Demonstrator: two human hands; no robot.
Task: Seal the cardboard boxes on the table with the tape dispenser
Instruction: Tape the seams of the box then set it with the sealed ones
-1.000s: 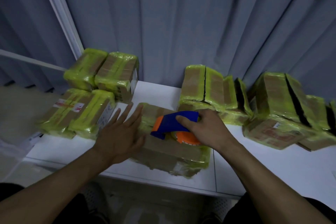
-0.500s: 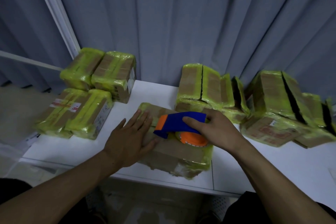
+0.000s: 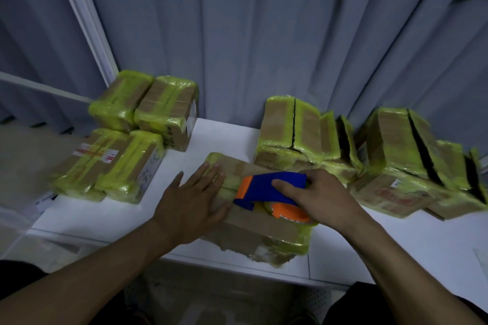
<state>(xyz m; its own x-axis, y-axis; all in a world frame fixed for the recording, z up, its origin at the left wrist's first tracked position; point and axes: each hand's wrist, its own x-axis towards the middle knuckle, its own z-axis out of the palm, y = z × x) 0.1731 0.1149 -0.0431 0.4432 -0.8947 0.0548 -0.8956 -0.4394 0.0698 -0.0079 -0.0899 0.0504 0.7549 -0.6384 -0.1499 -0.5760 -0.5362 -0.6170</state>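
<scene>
The tape dispenser [image 3: 266, 188] has slid further along the cardboard box [image 3: 264, 235]. The right hand [image 3: 319, 198] wraps its grip round it, while the left hand [image 3: 190, 200] presses flat, fingers spread.

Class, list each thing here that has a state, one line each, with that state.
Left hand, flat on the front box.
Right hand, gripping the tape dispenser.
Tape dispenser, resting on the front box's top.
Front box, lying flat, partly taped.
Left boxes, wrapped in yellow tape.
Right boxes, dark gaps showing.
</scene>
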